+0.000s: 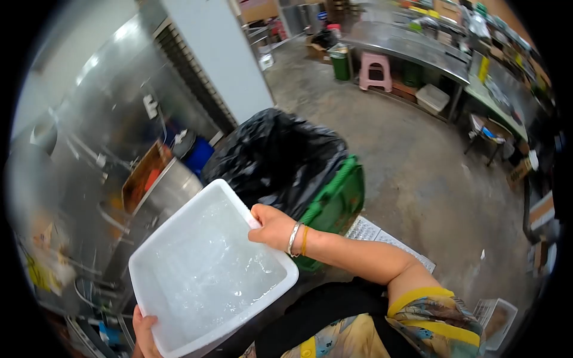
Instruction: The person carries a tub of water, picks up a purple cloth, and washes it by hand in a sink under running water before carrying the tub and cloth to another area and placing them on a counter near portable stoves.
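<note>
A white rectangular plastic tub [239, 314] is tilted in front of me, its inside wet and shiny with what looks like clear water. My right hand [274, 227] grips its right rim, thumb over the edge and fingers underneath. At the lower left corner, my left hand [145, 335] is closed on the rim; part of that hand is cut off from sight by the tub. Just beyond the tub stands a large green bin [344, 194] lined with a black plastic bag [262, 149], its mouth open.
To the left are a steel sink [170, 186] with hoses and a blue bucket [199, 156]. A white pillar [218, 56] rises behind the bin. A steel table [412, 51] with a pink stool [376, 70] is at the back right. White grating [388, 238] lies on the floor.
</note>
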